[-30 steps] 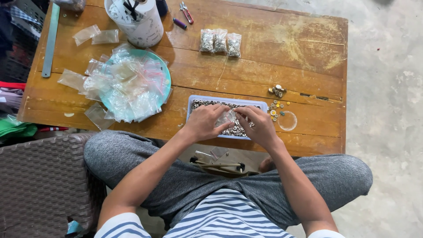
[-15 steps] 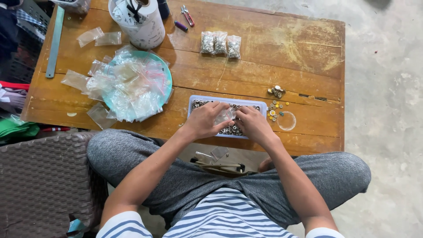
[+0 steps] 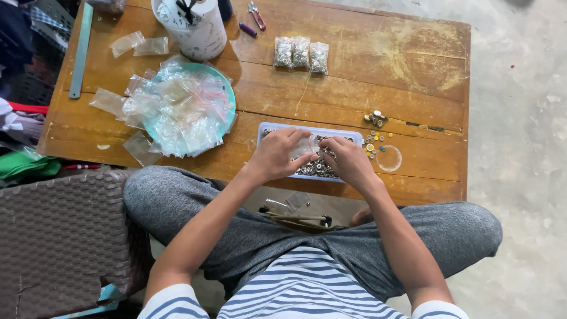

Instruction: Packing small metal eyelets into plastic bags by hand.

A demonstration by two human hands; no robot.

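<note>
A shallow pale blue tray [image 3: 354, 134] full of small metal pieces lies near the front edge of a wooden table [image 3: 378, 71]. My left hand [image 3: 277, 155] and my right hand [image 3: 349, 160] meet over the tray. Between them they hold a small clear plastic bag [image 3: 307, 145]. The left fingers pinch the bag's left side and the right fingers grip its right side. Most of the tray's contents are hidden under my hands.
A teal plate [image 3: 227, 97] piled with empty clear bags sits at left, with loose bags around it. Three filled bags [image 3: 300, 53] lie at the back. A white cup [image 3: 195, 26], metal ruler [image 3: 81, 50], loose pieces [image 3: 375, 121], clear ring [image 3: 390, 158] and woven chair [image 3: 59, 236] are nearby.
Both hands stay over the tray with the small bag; fingers shift only slightly. Nothing else has moved.
</note>
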